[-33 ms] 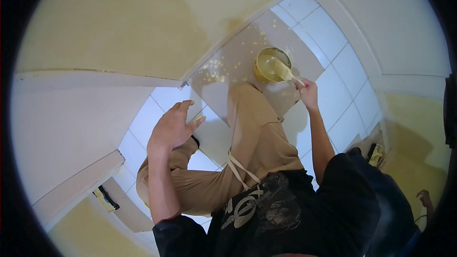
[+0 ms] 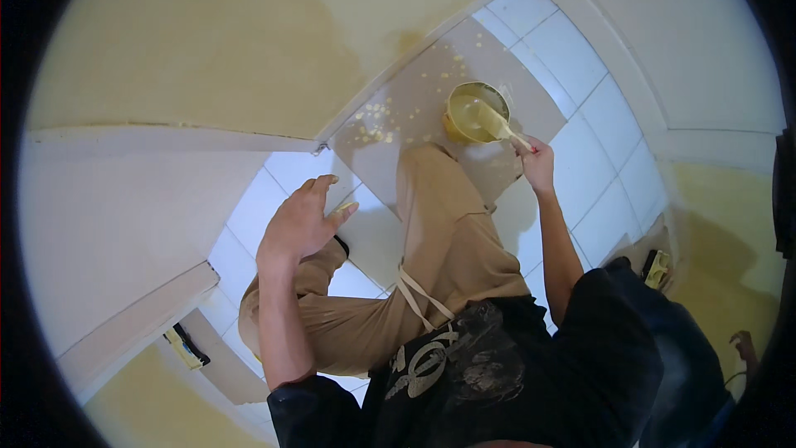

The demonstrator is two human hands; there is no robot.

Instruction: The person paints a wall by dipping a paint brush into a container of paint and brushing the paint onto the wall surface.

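Note:
My right hand (image 2: 537,164) is closed round the handle of a paintbrush (image 2: 496,123). The brush's wide, pale-yellow-coated head rests over the near right rim of a round paint pot (image 2: 458,128), with its tip inside. Light yellow paint lies in the pot, which stands upright on a grey-brown sheet (image 2: 414,75) dotted with yellow drips. Held in the air above my bent knee, my left hand (image 2: 300,220) is empty, its fingers apart and pale paint on the thumb.
A yellow-painted wall (image 2: 199,41) rises along the far left over a pale lower band. White tiles (image 2: 609,124) cover the floor. A panelled door (image 2: 705,41) stands right. Black-and-yellow objects lie at lower left (image 2: 186,347) and right (image 2: 655,269). Part of another hand (image 2: 740,343) shows at the right edge.

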